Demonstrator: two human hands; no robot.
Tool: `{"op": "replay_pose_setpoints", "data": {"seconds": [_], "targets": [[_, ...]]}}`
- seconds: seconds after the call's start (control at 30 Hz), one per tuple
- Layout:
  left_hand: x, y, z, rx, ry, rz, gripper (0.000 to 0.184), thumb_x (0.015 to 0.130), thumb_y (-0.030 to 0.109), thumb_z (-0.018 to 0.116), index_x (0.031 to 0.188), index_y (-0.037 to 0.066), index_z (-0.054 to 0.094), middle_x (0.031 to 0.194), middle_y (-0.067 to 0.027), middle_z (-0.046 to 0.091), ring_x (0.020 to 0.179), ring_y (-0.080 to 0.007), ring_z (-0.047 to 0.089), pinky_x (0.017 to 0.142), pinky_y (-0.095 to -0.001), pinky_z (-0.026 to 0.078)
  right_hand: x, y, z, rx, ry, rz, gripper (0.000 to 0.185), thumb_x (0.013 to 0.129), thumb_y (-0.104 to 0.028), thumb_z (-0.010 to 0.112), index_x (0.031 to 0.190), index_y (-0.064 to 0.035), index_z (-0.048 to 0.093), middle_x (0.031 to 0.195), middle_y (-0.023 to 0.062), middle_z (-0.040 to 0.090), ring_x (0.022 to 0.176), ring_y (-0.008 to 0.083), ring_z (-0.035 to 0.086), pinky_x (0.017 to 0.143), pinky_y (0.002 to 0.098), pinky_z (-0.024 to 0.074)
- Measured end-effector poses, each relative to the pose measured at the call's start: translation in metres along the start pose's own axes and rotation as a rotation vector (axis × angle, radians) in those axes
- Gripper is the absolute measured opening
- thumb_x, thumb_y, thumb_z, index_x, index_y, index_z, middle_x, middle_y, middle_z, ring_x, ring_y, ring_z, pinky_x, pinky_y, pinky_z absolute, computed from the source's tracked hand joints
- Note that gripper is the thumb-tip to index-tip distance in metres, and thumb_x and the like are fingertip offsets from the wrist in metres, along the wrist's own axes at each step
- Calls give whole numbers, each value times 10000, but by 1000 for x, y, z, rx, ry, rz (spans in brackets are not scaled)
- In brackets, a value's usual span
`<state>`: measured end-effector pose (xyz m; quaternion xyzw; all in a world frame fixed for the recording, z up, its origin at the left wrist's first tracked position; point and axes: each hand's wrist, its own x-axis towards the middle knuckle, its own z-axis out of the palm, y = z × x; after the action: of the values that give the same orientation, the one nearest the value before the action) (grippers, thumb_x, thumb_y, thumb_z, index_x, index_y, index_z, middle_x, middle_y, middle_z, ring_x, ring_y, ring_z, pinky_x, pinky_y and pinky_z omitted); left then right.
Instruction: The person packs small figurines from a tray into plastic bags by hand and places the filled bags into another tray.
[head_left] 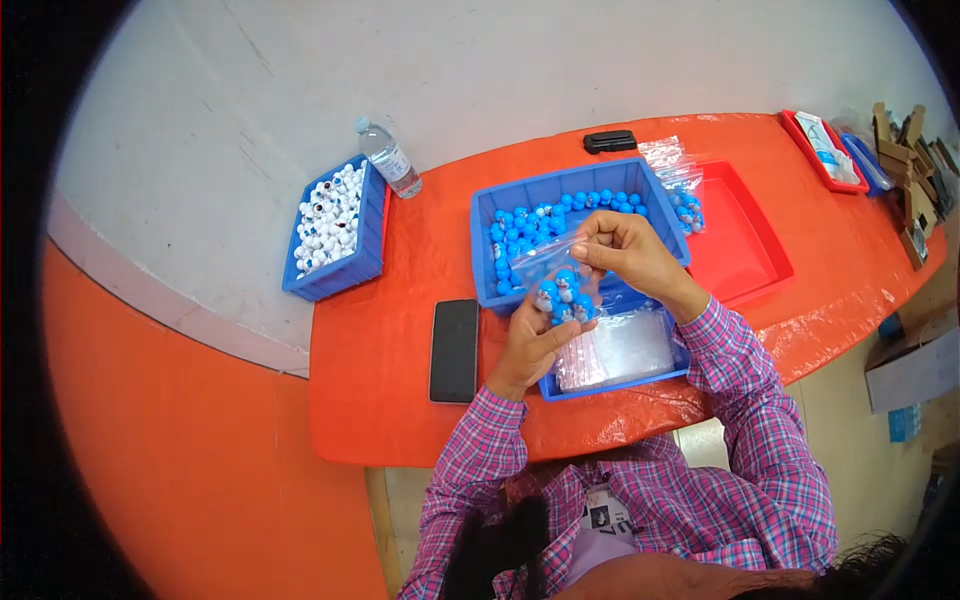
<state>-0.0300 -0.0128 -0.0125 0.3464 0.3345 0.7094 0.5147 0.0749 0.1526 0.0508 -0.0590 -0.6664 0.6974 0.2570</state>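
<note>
Both hands (535, 345) hold the bag (565, 285) lengthwise (mouth toward the wall (480, 70)).

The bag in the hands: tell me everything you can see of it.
The bag is clear, shiny plastic, tilted, holding several blue-and-white figures. The left hand grips its lower part, the right hand's fingers its upper edge. It's above the near side of the blue bin. Whether it's sealed is unclear.

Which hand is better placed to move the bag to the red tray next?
Probably the right hand: it pinches the top of the bag and is nearer the red tray. The left hand supports the bag's lower part, farther away.
</note>
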Motion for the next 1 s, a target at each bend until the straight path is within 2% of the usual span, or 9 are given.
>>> {"op": "replay_pose_setpoints", "data": {"seconds": [0.23, 0.4, 0.53, 0.73, 0.87, 1.0], "targets": [[2, 6, 8, -26, 35, -40, 572, 907, 93, 611, 1408, 49, 337, 1350, -219, 485, 1237, -357, 503, 1014, -455, 451, 0, 5, -1, 30, -32, -39, 108, 855, -105, 694, 921, -37, 643, 666, 11, 589, 553, 43, 529, 520, 158, 456], [4, 7, 9, 37, 36, -91, 585, 919, 147, 612, 1414, 39, 320, 1343, -230, 488, 1242, -358, 499, 1005, -460, 455, -2, -2, 2, -110, -12, -72, 109, 852, -113, 697, 927, -38, 671, 683, 7, 594, 557, 38, 498, 511, 151, 418], [5, 12, 7, -444, -52, -166, 543, 916, 182, 627, 1381, 31, 391, 1336, -217, 500, 1195, -327, 542, 980, -415, 477, -3, 1, -4, -158, -36, -42, 104, 849, -119, 696, 889, -24, 685, 659, 14, 583, 572, 51, 505, 521, 151, 380], [2, -1, -1, -480, 64, 1, 408, 903, 167, 642, 1263, 17, 523, 1290, -191, 549, 1096, -267, 597, 937, -338, 494, -8, -13, 0, -101, -44, 45, 71, 842, -99, 690, 852, -29, 692, 668, 12, 589, 555, 55, 466, 507, 170, 362], [-4, 8, 13, 593, 326, 385, 261, 863, 92, 660, 1111, 21, 623, 1089, -119, 638, 912, -214, 617, 838, -310, 495, -15, -21, 1, -336, -156, -60, 42, 819, -75, 687, 821, -34, 680, 673, 22, 598, 532, 71, 450, 492, 195, 353], [-2, 5, 18, 723, 370, 421, 201, 818, 47, 674, 1015, 18, 643, 1028, -106, 655, 897, -219, 620, 824, -315, 498, -17, -26, 6, -496, -200, -70, 23, 779, -52, 687, 786, -43, 667, 670, 25, 596, 533, 87, 457, 493, 213, 361]]}}
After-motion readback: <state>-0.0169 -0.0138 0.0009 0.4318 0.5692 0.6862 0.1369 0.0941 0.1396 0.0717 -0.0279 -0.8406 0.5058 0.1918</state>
